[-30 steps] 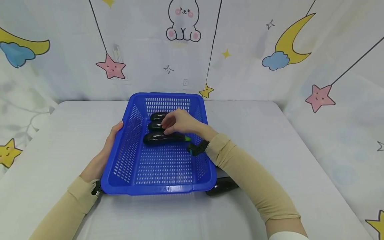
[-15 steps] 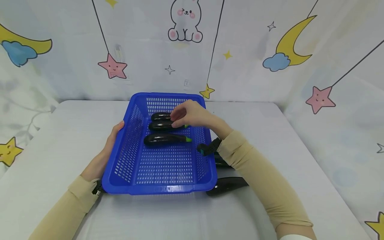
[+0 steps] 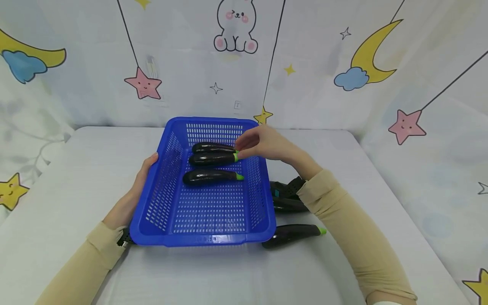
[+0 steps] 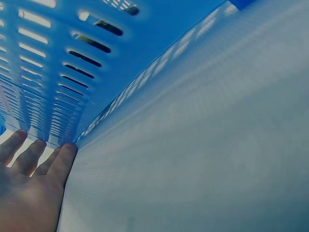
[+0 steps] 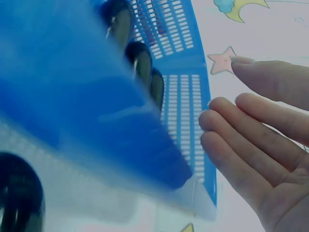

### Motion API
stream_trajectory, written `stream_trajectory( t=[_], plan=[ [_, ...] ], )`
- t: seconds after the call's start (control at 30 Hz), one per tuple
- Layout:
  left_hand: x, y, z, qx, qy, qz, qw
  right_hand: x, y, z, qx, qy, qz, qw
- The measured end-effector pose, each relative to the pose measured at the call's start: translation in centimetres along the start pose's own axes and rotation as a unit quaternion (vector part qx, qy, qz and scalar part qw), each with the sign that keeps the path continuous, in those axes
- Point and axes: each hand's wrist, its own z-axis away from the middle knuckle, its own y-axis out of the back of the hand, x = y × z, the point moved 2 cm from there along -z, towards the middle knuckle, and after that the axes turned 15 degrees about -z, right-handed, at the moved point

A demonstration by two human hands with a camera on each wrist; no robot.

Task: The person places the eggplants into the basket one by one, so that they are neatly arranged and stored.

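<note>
A blue plastic basket [image 3: 213,240] with slotted walls holds three dark eggplants, all lying crosswise. The back eggplant [image 3: 211,147] and the middle eggplant [image 3: 212,159] are side by side, and the front eggplant [image 3: 209,177] is a little apart. My left hand [image 3: 131,197] rests against the outside of the basket's left wall, its fingers [image 4: 65,162] extended along it in the left wrist view. My right hand [image 3: 268,146] is above the basket's right rim with thumb and fingers apart. Nothing is in that hand [image 5: 256,140] in the right wrist view.
Right of the basket, an eggplant [image 3: 293,234] with a green stem end lies on the white table [image 3: 183,279]. Another eggplant [image 3: 289,205] lies behind it, partly under the right wrist's camera. A printed cloth [image 3: 312,97] hangs behind the table.
My right hand has lifted off the eggplants in the basket and moved right to the rim. The eggplants on the table show more. My left hand stays at the basket.
</note>
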Motion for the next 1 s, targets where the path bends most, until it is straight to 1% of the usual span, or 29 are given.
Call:
stream_trajectory(
  t=[0.17, 0.27, 0.5, 0.6, 0.7, 0.77, 1.0],
  plan=[
    [0.0, -0.1, 0.0, -0.003, 0.005, 0.000, 1.0000, 0.8, 1.1, 1.4, 0.032, 0.015, -0.013, 0.9993],
    [0.0, -0.1, 0.0, -0.001, 0.002, -0.004, 1.0000, 1.5, 1.7, 2.3, 0.055, 0.012, -0.022, 0.9982],
    [-0.1, 0.1, 0.0, -0.005, 0.005, 0.001, 1.0000, 3.6, 2.8, 4.8, 0.077, 0.003, -0.053, 0.9956],
    [-0.1, 0.0, 0.0, -0.002, 0.011, 0.002, 0.9999, 4.5, 3.3, 5.8, 0.088, -0.004, -0.053, 0.9947],
    [-0.1, -0.1, 0.0, -0.001, 0.016, -0.002, 0.9999, 5.4, 3.5, 6.8, 0.085, -0.016, -0.045, 0.9952],
    [-0.1, -0.1, 0.0, 0.000, 0.019, -0.005, 0.9998, 6.0, 3.6, 7.4, 0.076, -0.022, -0.043, 0.9960],
    [-0.1, -0.1, 0.0, -0.002, 0.009, 0.000, 1.0000, 7.9, 3.6, 9.2, 0.041, -0.026, -0.062, 0.9969]
  ],
)
